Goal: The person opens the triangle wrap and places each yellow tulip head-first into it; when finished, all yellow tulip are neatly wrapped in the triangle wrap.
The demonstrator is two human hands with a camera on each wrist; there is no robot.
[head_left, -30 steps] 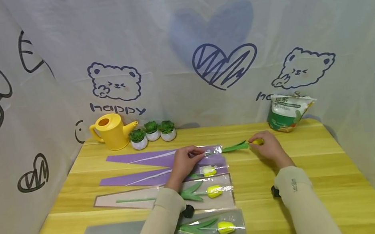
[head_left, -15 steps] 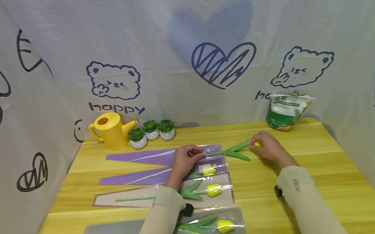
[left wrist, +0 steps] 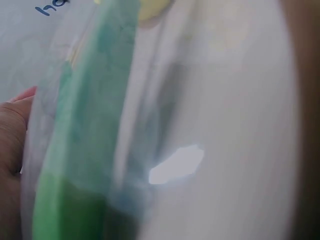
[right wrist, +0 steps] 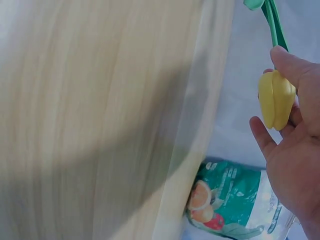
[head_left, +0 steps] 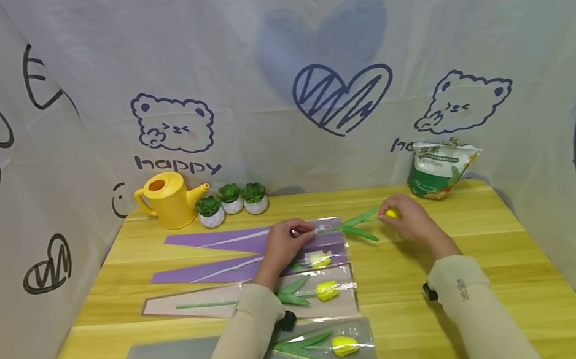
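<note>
My right hand pinches the yellow bud of an artificial tulip, whose green leaves point left towards the clear mouth of the top purple sleeve. My left hand pinches that mouth's edge. In the right wrist view the yellow bud sits between thumb and fingers, with the green stem running up. The left wrist view is blurred: a green leaf behind clear film, with part of the left hand.
Three more sleeves lie nearer on the wooden table, each with a yellow tulip: purple, pink, grey. A yellow watering can and three small potted plants stand at the back left, a green-and-white bag at the back right.
The tulip's leaves have turned and spread, and the bud has shifted slightly left and up in my right hand. My left hand stays on the sleeve mouth.
</note>
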